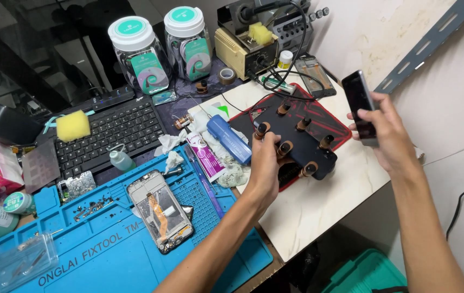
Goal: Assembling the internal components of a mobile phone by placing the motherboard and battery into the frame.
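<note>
right hand (pixel 386 130) holds a dark, glossy phone (pixel 360 103) upright.

Head camera, looking steeply down, close over cluttered workbench (pixel 319 211)

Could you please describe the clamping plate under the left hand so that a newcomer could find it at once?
Start at the white marble slab right of the blue mat. On its red pad lies a dark flat plate, gripped by the left hand. Nothing else nearby carries brown knobs around its edges.
</note>
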